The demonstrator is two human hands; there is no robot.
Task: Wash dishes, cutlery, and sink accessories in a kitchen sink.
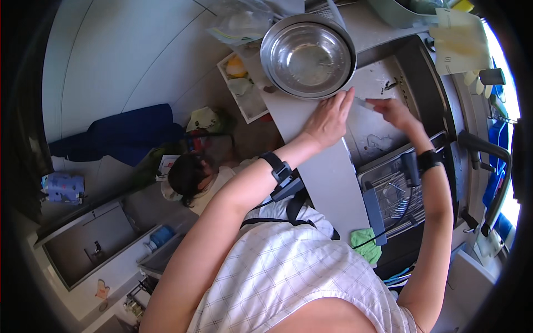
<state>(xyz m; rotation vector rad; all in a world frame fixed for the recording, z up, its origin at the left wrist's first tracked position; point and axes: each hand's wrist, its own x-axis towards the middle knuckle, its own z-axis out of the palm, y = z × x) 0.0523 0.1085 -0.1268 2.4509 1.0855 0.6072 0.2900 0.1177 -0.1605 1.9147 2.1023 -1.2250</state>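
Note:
Two nested stainless steel bowls (309,58) stand at the counter corner by the sink, wet and shiny inside. My left hand (329,120) is stretched out at their near side, fingertips by the lower rim. Whether it touches the rim is hard to tell. Over the sink basin (366,129), my right hand (393,113) points left, its fingers closed around a thin, pale, blade-like thing (363,103), blurred. That thing's far end lies close to my left fingertips. Dark scraps (390,85) and a puddle of water lie on the basin floor.
A wire rack (393,195) sits in the sink's near part, beside a black faucet (497,166). A green cloth (366,245) lies at the counter edge. Below left, another person (189,179) is close to the counter. An open drawer (245,93) holds bags.

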